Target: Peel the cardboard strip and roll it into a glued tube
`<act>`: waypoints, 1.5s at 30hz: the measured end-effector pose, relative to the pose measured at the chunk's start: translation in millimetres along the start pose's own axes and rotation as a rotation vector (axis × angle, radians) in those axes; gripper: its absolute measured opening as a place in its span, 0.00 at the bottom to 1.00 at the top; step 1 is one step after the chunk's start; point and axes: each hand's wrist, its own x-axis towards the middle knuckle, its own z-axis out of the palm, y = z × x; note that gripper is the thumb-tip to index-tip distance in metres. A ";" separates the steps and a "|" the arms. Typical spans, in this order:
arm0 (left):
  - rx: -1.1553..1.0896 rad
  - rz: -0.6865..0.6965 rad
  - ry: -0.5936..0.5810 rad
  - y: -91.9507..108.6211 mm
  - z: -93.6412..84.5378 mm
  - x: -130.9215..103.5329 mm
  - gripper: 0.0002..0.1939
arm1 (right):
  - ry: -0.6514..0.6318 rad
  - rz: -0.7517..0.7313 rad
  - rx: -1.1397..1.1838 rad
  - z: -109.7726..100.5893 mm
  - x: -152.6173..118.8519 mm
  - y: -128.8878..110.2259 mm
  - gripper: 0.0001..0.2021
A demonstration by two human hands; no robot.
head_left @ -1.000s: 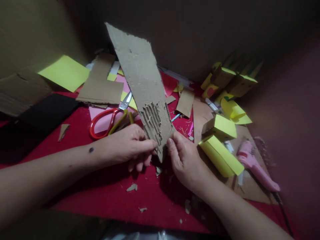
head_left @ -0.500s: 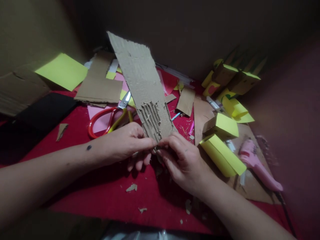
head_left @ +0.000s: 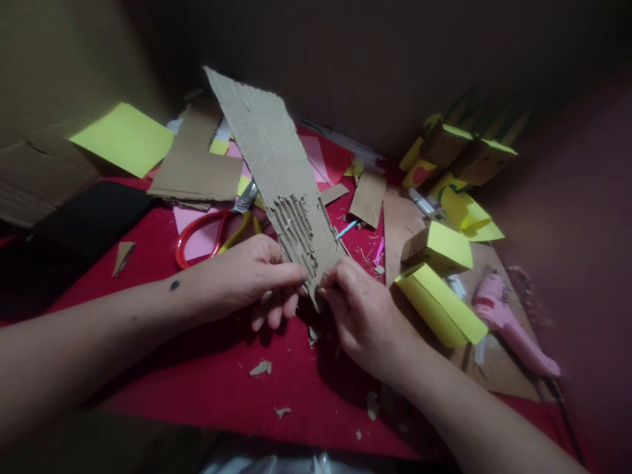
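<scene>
A long strip of cardboard (head_left: 276, 145) slants up and away from my hands, its far end pointed at the left. Near its lower end the top paper is peeled off and the corrugated ridges show. My left hand (head_left: 266, 283) pinches the strip's lower left edge between thumb and fingers. At the lower right edge, my right hand (head_left: 363, 313) has its thumb and index finger pressed together on the cardboard. Red-and-yellow-handled scissors (head_left: 214, 230) lie just beyond my left hand, partly hidden by it.
Torn cardboard scraps (head_left: 261, 368) dot the red cloth (head_left: 197, 388). Further off are cardboard pieces (head_left: 202, 174) and a yellow sheet (head_left: 123, 139). To the right lie yellow-covered boxes (head_left: 439, 306) and a pink glue gun (head_left: 513, 326) with a cord.
The cardboard strip has shifted slightly left and down, and its lower tip now shows between my hands. My right hand has moved a little away from my left fingers.
</scene>
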 end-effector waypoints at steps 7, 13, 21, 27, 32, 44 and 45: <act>-0.102 0.014 -0.023 -1.2 0.6 2.0 0.18 | -0.051 0.033 -0.058 -0.4 -1.3 -6.5 0.04; -0.104 0.012 -0.011 -1.4 3.3 2.7 0.19 | -0.062 0.045 -0.087 1.5 -1.8 -5.9 0.07; -0.109 0.005 0.001 -3.8 2.0 1.8 0.20 | -0.052 0.024 -0.114 1.1 -1.4 -6.7 0.07; -0.102 0.018 -0.007 -11.3 -0.6 5.1 0.18 | -0.054 0.033 -0.126 1.3 -2.5 -7.3 0.06; -0.063 0.025 0.020 -14.3 0.3 6.8 0.16 | -0.022 0.037 -0.130 4.0 -4.3 -6.7 0.06; -0.070 0.008 -0.031 -18.3 2.4 6.7 0.20 | 0.032 0.028 -0.187 7.7 -4.5 -6.9 0.05; -0.073 0.010 -0.036 -17.7 2.5 6.3 0.19 | 0.036 0.020 -0.188 7.8 -4.9 -7.2 0.06</act>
